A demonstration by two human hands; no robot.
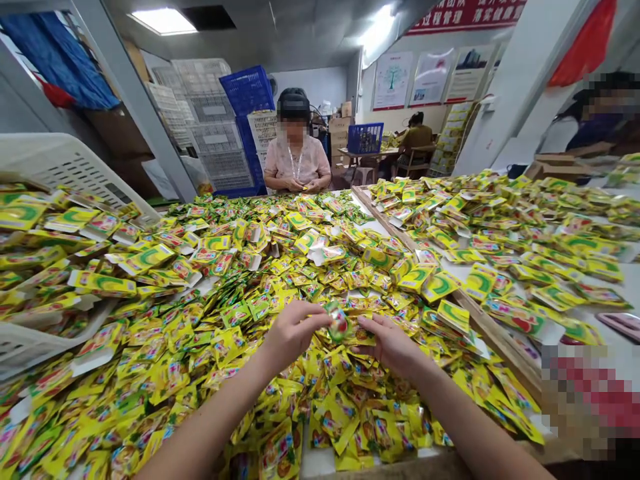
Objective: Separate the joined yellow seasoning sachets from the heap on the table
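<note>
Tabletop (325,461) heaped with loose yellow-and-green foil sachets (210,293); white slatted plastic crate (60,163) at our left. Our left hand (293,333) and right hand (390,343) meet above the heap, fingers (315,323) of both pinched closed around one small yellow-green sachet with a red print (339,323). Risk, we judge: slick foil slipping back, lost among lookalikes.

head view | head-worn | faces forward-down | close over table (320,463)
</note>
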